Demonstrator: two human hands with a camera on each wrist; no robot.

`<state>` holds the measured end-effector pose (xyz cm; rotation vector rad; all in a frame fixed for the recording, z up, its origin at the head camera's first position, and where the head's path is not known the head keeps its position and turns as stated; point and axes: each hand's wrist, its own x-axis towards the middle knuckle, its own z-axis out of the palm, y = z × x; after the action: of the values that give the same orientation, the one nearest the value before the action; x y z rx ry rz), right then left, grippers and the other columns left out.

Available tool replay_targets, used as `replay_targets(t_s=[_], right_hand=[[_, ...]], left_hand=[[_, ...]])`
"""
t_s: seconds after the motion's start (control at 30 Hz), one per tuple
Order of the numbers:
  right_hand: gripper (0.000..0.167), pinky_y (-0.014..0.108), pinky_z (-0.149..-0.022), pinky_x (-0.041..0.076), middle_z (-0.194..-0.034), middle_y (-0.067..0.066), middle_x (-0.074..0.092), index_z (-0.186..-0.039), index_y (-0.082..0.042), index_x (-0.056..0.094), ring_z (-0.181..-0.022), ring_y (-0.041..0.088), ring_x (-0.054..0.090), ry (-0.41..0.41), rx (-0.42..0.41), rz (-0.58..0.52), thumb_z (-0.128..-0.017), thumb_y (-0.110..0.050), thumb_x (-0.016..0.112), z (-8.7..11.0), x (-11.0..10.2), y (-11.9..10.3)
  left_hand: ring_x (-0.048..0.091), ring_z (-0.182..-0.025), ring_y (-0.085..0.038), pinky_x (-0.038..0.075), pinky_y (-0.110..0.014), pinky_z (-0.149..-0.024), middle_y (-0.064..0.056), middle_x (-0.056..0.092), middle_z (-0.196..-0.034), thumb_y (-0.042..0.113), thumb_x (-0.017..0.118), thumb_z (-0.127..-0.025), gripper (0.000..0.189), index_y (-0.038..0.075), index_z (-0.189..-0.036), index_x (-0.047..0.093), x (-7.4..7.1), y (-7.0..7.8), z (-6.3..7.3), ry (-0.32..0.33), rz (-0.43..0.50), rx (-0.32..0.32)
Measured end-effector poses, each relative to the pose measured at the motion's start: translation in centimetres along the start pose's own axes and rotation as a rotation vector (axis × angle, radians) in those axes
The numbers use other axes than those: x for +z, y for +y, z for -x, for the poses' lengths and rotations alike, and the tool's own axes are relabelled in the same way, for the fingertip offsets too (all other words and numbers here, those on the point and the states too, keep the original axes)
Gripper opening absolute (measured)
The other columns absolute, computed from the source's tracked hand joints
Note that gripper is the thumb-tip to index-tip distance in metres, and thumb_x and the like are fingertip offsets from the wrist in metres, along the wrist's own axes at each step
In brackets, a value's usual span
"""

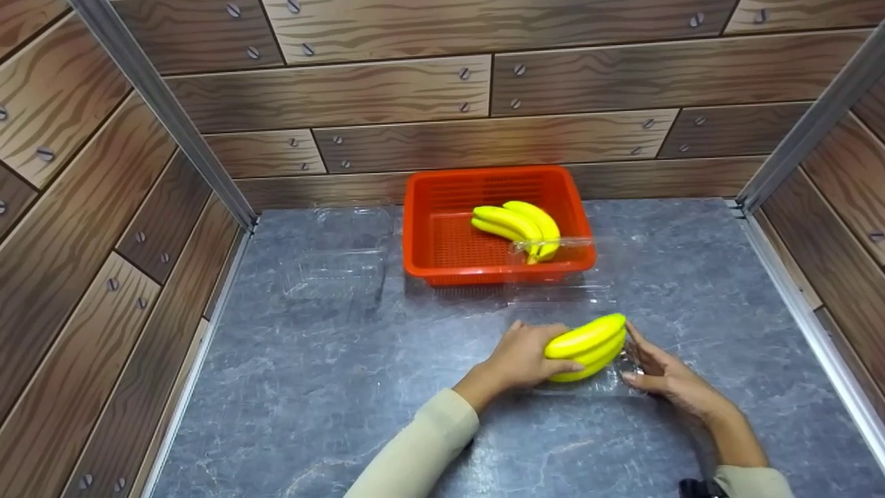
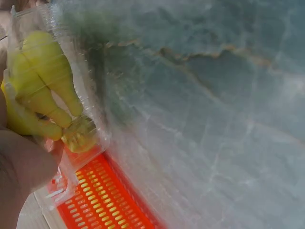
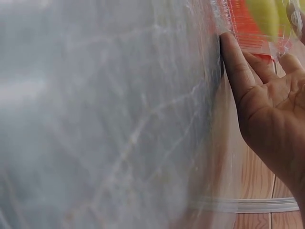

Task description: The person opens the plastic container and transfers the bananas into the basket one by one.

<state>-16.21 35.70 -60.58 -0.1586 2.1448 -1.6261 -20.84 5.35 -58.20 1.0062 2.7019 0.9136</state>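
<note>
In the head view, my left hand (image 1: 529,356) grips a bunch of yellow bananas (image 1: 588,346) at its left side, thumb across the front. The bunch sits at a clear plastic clamshell container (image 1: 588,391); the left wrist view shows the bananas (image 2: 43,71) through its ribbed wall. Its raised lid (image 1: 563,294) overlaps the basket's front edge. My right hand (image 1: 674,380) rests against the container's right side, thumb and fingers spread apart. The right wrist view shows that hand (image 3: 271,105) with fairly straight fingers at the plastic.
Behind the container stands a red-orange plastic basket (image 1: 442,273), with more yellow bananas (image 1: 515,225) inside. Another clear plastic container (image 1: 335,273) lies open to its left. Wood-patterned walls (image 1: 415,97) enclose the grey marbled tabletop (image 1: 332,387) at the back and sides.
</note>
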Motion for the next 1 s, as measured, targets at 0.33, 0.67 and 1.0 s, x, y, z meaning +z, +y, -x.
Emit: replay_targets(t_s=[0.33, 0.67, 1.0], right_hand=[[0.097, 0.006, -0.109, 0.032, -0.177, 0.028, 0.001, -0.170, 0.000, 0.001, -0.163, 0.054, 0.006, 0.030, 0.019, 0.021, -0.102, -0.016, 0.068, 0.1, -0.2, 0.0], [0.097, 0.006, -0.109, 0.031, -0.179, 0.023, -0.001, -0.172, -0.010, 0.004, -0.164, 0.054, 0.007, 0.023, -0.015, 0.019, -0.101, -0.014, 0.069, 0.0, 0.0, 0.2], [0.095, 0.007, -0.108, 0.037, -0.181, 0.019, -0.004, -0.174, -0.023, 0.007, -0.163, 0.053, 0.005, -0.002, -0.051, 0.036, -0.103, -0.014, 0.068, -0.1, 0.0, 0.4]], left_hand=[[0.052, -0.077, 0.001, 0.032, -0.019, -0.090, 0.013, 0.072, -0.096, 0.053, 0.074, -0.097, 0.049, 0.026, -0.137, 0.068, -1.3, 0.9, -0.2, 0.089, 0.178, 0.039], [0.053, -0.080, 0.002, 0.039, -0.017, -0.084, 0.007, 0.076, -0.105, 0.046, 0.076, -0.097, 0.047, 0.022, -0.137, 0.070, -3.1, 1.0, 0.8, 0.129, 0.303, 0.058], [0.051, -0.078, 0.000, 0.042, -0.016, -0.070, -0.002, 0.071, -0.095, 0.034, 0.081, -0.093, 0.043, 0.014, -0.130, 0.073, -5.5, -0.3, 3.4, 0.276, 0.476, 0.043]])
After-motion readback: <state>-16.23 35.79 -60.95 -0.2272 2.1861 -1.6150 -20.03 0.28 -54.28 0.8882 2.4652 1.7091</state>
